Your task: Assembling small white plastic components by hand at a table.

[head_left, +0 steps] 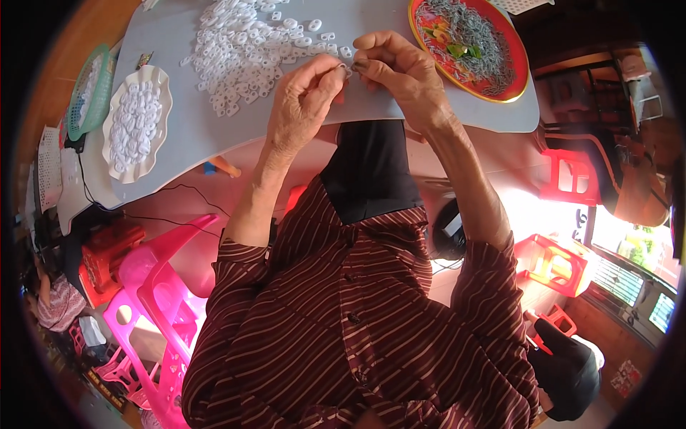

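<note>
Left hand (pixel 306 99) pinches a white piece (pixel 346 69), long axis unclear; right hand (pixel 409 77) beside, grip unclear.

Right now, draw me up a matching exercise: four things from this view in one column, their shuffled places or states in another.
1. Scalloped white dish
2. Round red tray
3. Loose white oval pieces
4. Left hand

A. holds thin grey pieces
B. pinching a small pale piece, beside the right hand
C. at the table's left side
D. spread directly on the tabletop

Pairs: 1-C, 2-A, 3-D, 4-B
</note>
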Tool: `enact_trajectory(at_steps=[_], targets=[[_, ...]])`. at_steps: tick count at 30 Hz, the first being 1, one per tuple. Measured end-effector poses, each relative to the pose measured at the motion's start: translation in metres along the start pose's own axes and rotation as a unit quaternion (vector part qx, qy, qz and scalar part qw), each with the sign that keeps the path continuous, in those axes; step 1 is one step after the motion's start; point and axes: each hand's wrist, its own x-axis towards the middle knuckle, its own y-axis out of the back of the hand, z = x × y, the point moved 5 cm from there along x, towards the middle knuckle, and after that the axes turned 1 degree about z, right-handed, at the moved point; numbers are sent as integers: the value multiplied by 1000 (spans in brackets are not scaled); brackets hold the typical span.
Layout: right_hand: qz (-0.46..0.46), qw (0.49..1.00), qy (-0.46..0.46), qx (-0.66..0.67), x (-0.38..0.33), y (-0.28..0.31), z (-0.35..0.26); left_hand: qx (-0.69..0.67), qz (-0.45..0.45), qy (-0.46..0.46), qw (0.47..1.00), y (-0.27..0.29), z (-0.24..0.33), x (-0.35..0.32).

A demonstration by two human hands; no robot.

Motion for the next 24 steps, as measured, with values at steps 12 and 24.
enact_trajectory(at_steps=[12, 24], targets=[[8, 999, 20, -38, -1, -2, 2, -24, -15, 6, 1000, -3, 0, -1], [-49, 992, 9, -113, 2, 6, 1, -24, -44, -14, 999, -5, -2, -1]])
